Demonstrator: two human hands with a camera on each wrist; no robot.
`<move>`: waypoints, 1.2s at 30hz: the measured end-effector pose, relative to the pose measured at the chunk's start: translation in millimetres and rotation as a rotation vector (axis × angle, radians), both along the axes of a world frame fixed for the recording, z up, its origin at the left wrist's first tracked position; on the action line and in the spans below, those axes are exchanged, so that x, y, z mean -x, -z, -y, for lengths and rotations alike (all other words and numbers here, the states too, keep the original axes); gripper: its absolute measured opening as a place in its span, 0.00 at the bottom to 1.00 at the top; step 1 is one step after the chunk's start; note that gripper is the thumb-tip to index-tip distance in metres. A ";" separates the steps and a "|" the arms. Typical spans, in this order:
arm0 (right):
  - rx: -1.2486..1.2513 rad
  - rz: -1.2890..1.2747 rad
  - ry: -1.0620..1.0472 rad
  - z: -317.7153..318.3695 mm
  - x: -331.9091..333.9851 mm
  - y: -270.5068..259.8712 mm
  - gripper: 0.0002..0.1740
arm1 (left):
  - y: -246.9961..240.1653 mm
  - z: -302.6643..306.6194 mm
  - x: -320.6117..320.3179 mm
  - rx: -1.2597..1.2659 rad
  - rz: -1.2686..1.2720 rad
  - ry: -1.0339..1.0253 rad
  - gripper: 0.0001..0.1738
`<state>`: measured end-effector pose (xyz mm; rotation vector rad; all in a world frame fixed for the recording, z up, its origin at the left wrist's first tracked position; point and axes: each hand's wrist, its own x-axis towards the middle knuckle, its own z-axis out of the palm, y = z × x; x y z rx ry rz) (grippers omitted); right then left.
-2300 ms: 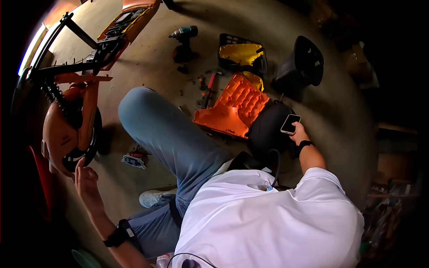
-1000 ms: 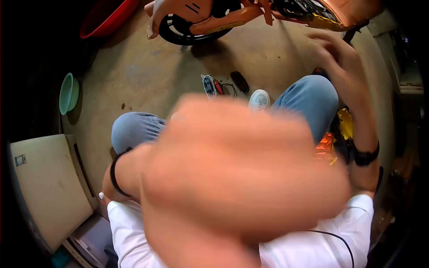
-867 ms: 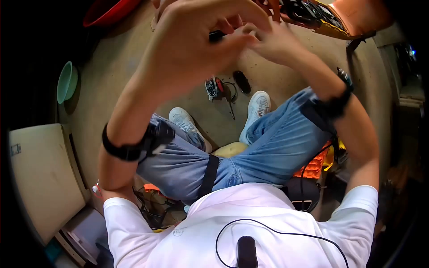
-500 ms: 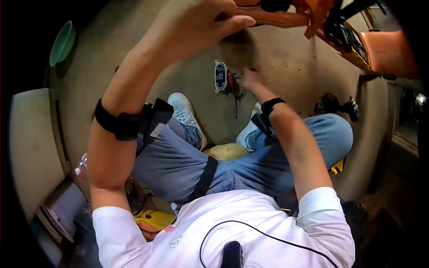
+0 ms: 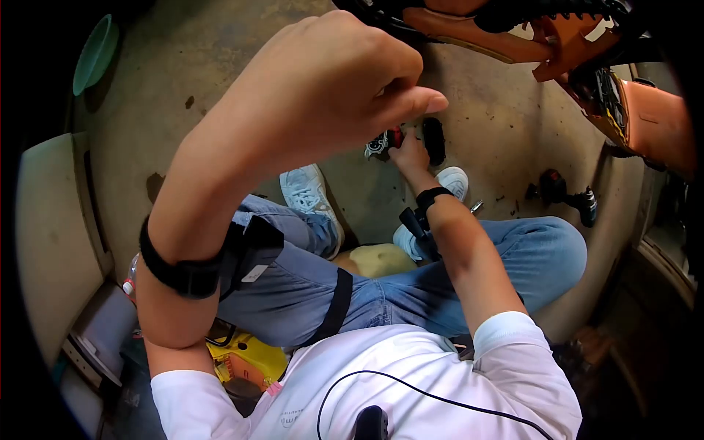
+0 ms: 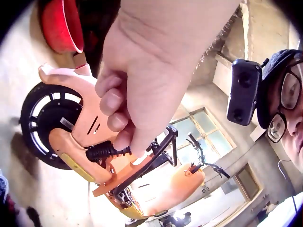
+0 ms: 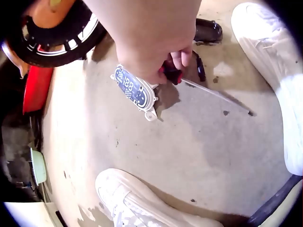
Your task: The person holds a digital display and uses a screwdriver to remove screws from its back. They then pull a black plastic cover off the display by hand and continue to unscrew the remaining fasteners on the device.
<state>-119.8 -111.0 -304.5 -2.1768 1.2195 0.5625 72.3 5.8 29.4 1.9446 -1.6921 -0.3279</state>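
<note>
My left hand [image 5: 337, 81] is raised in front of my chest, its fingers curled towards the palm and the thumb alongside; in the left wrist view this hand [image 6: 142, 80] shows nothing in its grasp. Low at the floor, my right hand [image 5: 412, 154] grips a screwdriver by its red and black handle [image 7: 171, 73]. The shaft [image 7: 213, 91] points away over the floor in the right wrist view, where the right hand [image 7: 151, 42] partly hides the handle. Right beside it lies an oval display unit [image 7: 132, 87] with a pale frame.
An orange two-wheeler [image 6: 75, 137] with exposed frame stands ahead. On the floor are a black oblong item [image 5: 434, 141], a cordless drill [image 5: 561, 192] and a green basin [image 5: 96, 55]. A yellow part [image 5: 257, 356] lies beside my left hip. White shoes [image 5: 312, 198] flank the floor area.
The phone seen earlier in my right hand is no longer there. After both hands were raised together, the right went down to the floor and took hold of the screwdriver; the left stayed up.
</note>
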 end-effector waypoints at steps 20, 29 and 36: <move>0.101 0.344 0.191 -9.1 -31.7 45.0 0.27 | 7.2 -6.2 0.2 -0.009 -0.043 0.014 0.20; 0.015 0.581 0.220 2.9 -22.1 101.9 0.25 | 7.6 -6.1 3.8 -0.029 -0.044 0.034 0.20; -0.063 0.414 0.322 18.4 -7.8 7.1 0.21 | 12.1 -5.3 5.8 -0.043 0.019 0.004 0.21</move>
